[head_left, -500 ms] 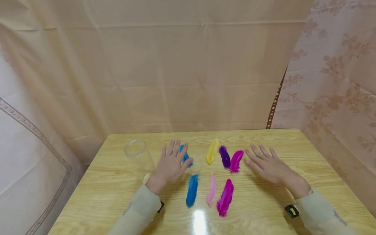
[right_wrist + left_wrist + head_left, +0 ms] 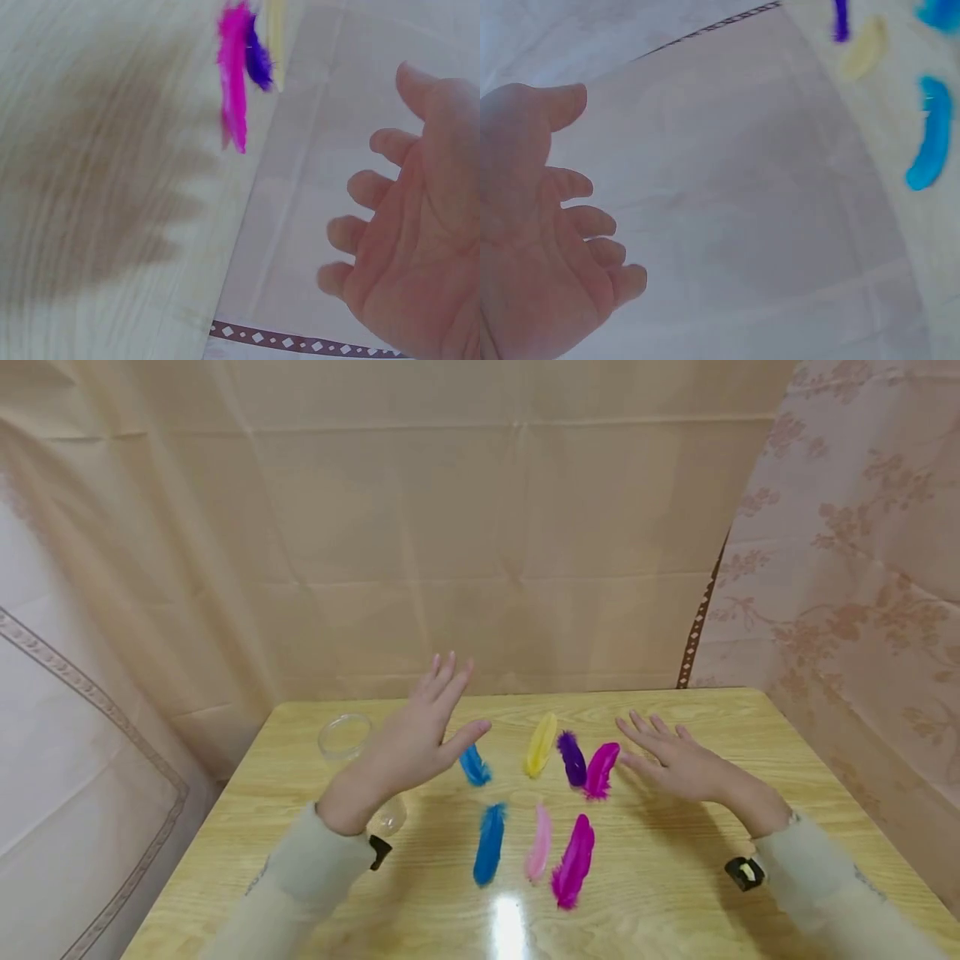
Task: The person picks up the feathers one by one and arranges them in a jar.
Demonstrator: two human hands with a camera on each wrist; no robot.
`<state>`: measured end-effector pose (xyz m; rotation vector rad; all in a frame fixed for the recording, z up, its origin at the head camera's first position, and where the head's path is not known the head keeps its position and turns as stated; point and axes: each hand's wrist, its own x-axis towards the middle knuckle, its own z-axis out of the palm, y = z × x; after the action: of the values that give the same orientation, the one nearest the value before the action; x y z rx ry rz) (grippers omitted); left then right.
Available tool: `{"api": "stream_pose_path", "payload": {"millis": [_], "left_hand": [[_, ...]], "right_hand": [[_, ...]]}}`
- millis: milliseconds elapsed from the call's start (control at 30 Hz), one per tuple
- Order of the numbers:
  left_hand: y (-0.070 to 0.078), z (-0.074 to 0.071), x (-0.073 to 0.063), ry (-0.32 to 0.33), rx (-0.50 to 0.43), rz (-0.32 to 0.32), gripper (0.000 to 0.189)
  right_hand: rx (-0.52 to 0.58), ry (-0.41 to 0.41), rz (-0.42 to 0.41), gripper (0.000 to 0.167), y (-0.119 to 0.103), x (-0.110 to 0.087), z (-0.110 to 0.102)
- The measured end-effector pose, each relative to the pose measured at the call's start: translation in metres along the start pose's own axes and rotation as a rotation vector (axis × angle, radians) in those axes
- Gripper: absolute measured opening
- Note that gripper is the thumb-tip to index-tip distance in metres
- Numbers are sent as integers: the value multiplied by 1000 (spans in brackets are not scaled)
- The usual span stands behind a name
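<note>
My left hand [image 2: 401,747] is raised over the table's left half, fingers extended and thumb spread, holding nothing. Partly behind it lies a blue feather [image 2: 476,767]; a second blue feather [image 2: 490,845] lies nearer the front. To the left, a clear cylindrical container [image 2: 322,745] is partly covered by the hand and forearm. My right hand [image 2: 686,768] hovers palm down, empty, beside a magenta feather [image 2: 602,770]. Next to that lie a purple feather [image 2: 572,760] and a yellow feather [image 2: 541,745]. A pink feather [image 2: 539,843] and another magenta feather [image 2: 574,862] lie in front.
The wood-grain table [image 2: 645,893] has a beige curtain [image 2: 480,552] hanging behind its far edge. Patterned cloth [image 2: 862,552] hangs on the right, and pale cloth [image 2: 67,777] on the left. A dark band with a small device sits at each wrist.
My left hand has lifted and shifted a little left, uncovering more table beside the front blue feather. The right hand has moved slightly up and left. The feathers have stayed put.
</note>
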<state>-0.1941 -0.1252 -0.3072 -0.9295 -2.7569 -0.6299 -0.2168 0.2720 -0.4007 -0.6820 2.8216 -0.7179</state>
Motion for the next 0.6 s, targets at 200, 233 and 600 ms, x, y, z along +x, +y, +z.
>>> {"api": "stream_pose_path", "payload": {"millis": [200, 233, 600], "left_hand": [[3, -42, -8, 82, -253, -2, 80], [2, -47, -10, 102, -306, -11, 79], [-45, -80, -51, 265, -548, -148, 84]], "right_hand": [[104, -6, -30, 74, -1, 10, -14], [128, -11, -32, 75, -1, 12, -16], [291, -5, 7, 70, 9, 29, -20]]}}
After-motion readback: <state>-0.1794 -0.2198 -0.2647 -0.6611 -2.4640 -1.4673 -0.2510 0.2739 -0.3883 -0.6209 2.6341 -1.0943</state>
